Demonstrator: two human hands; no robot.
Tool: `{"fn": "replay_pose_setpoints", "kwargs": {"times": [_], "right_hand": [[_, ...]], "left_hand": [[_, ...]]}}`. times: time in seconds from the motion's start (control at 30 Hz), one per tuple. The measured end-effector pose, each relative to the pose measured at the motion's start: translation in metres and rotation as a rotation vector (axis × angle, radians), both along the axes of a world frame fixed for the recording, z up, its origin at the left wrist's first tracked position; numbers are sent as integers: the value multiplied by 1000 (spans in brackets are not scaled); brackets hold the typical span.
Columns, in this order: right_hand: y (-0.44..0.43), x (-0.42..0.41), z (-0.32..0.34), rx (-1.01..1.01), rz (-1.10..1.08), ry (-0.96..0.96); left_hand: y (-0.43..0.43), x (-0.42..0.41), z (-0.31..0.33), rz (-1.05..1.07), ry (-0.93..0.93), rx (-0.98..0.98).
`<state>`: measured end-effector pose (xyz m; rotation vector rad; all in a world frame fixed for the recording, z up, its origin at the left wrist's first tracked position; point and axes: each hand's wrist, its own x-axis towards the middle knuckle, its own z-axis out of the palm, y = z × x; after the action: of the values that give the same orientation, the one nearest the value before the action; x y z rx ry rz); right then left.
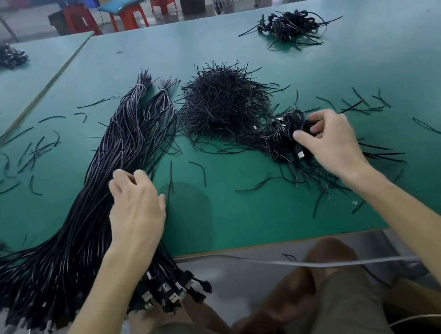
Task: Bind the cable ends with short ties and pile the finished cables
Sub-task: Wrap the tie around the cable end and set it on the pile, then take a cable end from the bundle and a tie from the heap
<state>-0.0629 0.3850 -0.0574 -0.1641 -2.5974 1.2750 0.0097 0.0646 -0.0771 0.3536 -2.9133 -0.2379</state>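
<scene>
**Both hands on cables at a green desk**

Seen from the head camera, a seated person reaches both bare arms over a green desk (pixel 251 220) strewn with black wire. The left hand (pixel 135 207) lies on a thick bundle of long cables (pixel 122 142) that runs from the near left edge toward the middle of the desk. Its fingers are loosely bent over the strands and its thumb is spread wide to the side. The plug ends of the bundle hang over the near edge of the desk. The right hand (pixel 329 142) is closed in a pinch, thumb and fingertips gripping a coiled cable (pixel 286 129) on top of a small pile of coiled cables (pixel 283 150) right of centre. Between the bundle and that pile sits a bristling heap of short ties (pixel 220 102), with loose ties scattered around it. A second pile of cables (pixel 289 27) lies well apart, near the far edge. Red stools (pixel 128 16) stand on the floor beyond the desk.
</scene>
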Motion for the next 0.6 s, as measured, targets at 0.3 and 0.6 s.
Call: {"fn": "replay_pose_setpoints", "kwargs": {"times": [0.3,0.6], "right_hand": [[-10,18,-16,45,49,102],[-41,42,-13,93,241,220]], "left_hand": [[-23,0,9,115,-62,-59],[-31,-7,15,148,-149,-72]]}}
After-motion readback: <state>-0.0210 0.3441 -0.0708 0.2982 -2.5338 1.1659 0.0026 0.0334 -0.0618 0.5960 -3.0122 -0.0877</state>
